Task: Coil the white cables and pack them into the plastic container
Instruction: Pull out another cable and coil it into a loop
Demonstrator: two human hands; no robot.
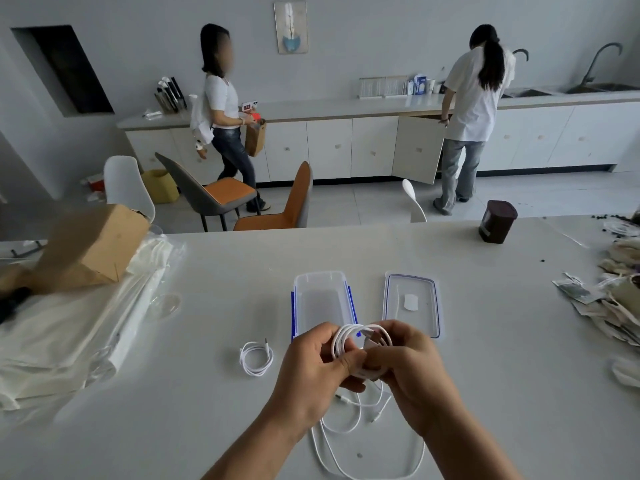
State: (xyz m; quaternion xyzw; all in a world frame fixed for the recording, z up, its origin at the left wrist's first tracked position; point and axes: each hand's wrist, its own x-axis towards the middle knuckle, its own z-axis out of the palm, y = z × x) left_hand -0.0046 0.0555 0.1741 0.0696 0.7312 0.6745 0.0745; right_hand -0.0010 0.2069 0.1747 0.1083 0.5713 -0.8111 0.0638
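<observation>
My left hand (313, 372) and my right hand (412, 368) both grip a partly coiled white cable (349, 336) above the table's front middle. Its loose end hangs down and lies in loops on the table (346, 441) below my hands. A second white cable (256, 358), coiled, lies on the table to the left of my hands. The clear plastic container (323, 299) with blue clips stands open just beyond my hands. Its lid (412, 303) lies flat to the right of it.
A brown paper bag (90, 251) and plastic-wrapped white cloth (69, 327) fill the table's left side. A dark tub (497, 221) stands at the far right edge, with papers and clutter (609, 306) at the right. Two people stand at the far counter beyond chairs.
</observation>
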